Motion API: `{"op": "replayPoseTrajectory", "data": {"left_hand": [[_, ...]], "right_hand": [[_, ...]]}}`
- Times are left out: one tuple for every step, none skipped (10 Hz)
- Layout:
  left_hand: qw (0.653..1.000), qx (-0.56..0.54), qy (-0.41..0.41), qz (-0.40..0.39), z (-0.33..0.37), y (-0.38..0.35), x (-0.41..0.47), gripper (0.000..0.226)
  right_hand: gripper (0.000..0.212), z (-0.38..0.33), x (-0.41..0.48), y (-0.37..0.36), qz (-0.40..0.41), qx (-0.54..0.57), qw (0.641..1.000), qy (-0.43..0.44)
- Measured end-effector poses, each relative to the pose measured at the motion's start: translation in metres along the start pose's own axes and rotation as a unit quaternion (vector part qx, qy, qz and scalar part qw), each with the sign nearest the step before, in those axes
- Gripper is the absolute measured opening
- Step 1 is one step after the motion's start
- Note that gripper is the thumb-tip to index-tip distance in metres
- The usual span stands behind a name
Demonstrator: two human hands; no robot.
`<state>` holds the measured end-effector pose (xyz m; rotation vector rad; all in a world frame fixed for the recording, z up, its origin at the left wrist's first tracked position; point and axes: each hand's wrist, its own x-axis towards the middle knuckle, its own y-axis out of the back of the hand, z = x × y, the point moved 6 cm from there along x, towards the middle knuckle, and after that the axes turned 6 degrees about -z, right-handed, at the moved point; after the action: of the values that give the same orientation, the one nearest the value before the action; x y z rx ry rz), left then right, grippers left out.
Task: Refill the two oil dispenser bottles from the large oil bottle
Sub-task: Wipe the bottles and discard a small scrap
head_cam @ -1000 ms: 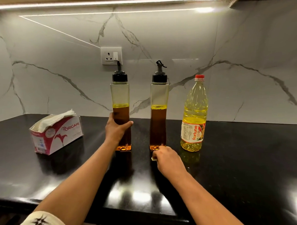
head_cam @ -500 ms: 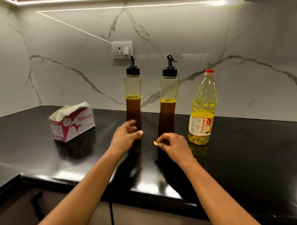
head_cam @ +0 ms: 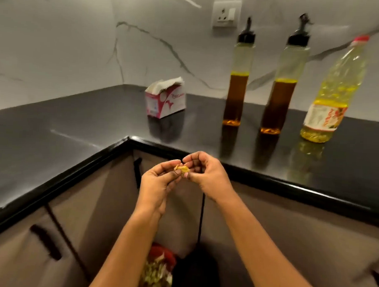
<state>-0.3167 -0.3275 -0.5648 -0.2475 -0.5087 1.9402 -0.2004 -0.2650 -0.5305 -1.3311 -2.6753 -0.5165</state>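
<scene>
the left hand [head_cam: 158, 181] and the right hand [head_cam: 206, 176] meet just in front of the counter edge. the curled fingertips of both pinch one small, crumpled yellow scrap [head_cam: 181, 169] between them; its material cannot be told.

beyond the right hand, on the glossy black countertop [head_cam: 76, 125], stand two tall, slim, clear dispensers with black pour spouts pointing up. the left dispenser bottle [head_cam: 236, 97] and the right dispenser bottle [head_cam: 279, 104] are both upright, neither is touched, and each is a little over half full of dark amber oil. farther to the right stands the large oil bottle [head_cam: 331, 95], made of ribbed clear plastic with a red cap and a paper label. its long axis is vertical, and pale yellow oil fills most of its height.

beyond the left hand sits an opened cardboard tissue box [head_cam: 165, 100] with white tissue showing at its top. a smooth, grey-veined marble wall [head_cam: 58, 40] rises behind everything.
</scene>
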Motion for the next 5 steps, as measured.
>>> {"op": "replayPoseTrajectory", "data": {"left_hand": [[0.996,0.006,0.046,0.074,-0.042,0.061,-0.027,0.026],[0.981,0.033,0.127,0.144,-0.103,0.124,-0.041,0.017],[0.962,0.095,0.193,0.167,-0.163,0.171,-0.039,0.015],[0.945,0.190,0.228,0.138,-0.212,0.200,-0.030,0.021],[0.929,0.171,0.280,0.173,-0.252,0.230,-0.033,0.026]], "right_hand": [[0.031,0.053,-0.017,-0.056,-0.036,0.023,0.995,-0.085],[0.027,0.120,-0.032,-0.095,-0.064,-0.025,0.976,-0.205],[0.028,0.187,-0.037,-0.118,-0.074,-0.101,0.943,-0.308],[0.022,0.233,-0.037,-0.126,-0.070,-0.121,0.922,-0.361],[0.028,0.273,-0.033,-0.142,-0.112,-0.104,0.897,-0.414]]}}
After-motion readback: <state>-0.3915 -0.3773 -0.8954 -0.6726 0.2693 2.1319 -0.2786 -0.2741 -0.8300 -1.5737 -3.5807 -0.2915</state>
